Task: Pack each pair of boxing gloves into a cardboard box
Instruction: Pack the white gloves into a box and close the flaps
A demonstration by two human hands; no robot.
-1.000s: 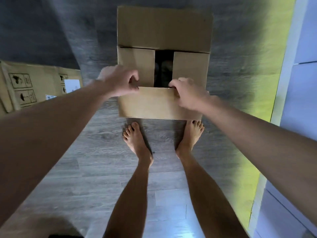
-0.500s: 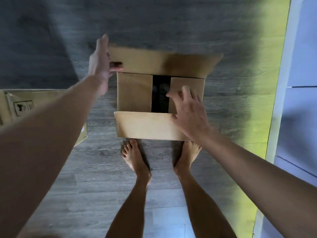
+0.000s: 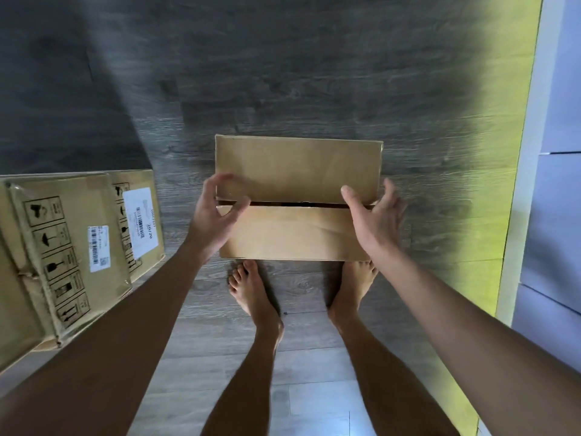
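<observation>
- Head view: the cardboard box (image 3: 295,199) sits on the floor (image 3: 283,73), with its near edge just beyond the person's bare feet (image 3: 251,294).
- Its far flap (image 3: 298,168) and near flap (image 3: 292,234) are folded down and almost meet. A thin dark slit (image 3: 295,203) remains between them.
- The boxing gloves are not visible; I judge they lie inside the cardboard box, under the flaps.
- The left hand (image 3: 217,212) is at the left end of the slit. Its fingers are wide apart and loosely curved, holding nothing. I cannot tell whether it touches the card.
- The right hand (image 3: 374,221) is at the right end of the slit, fingers spread wide and gripping nothing, the thumb lying over the far flap.
- The step looks like closing the top. Flat palms should press both ends together so the flap edges meet evenly. Neither flap should slip under the other or spring up.
- A labelled carton (image 3: 78,247) lies left of the cardboard box, apart from it.
</observation>
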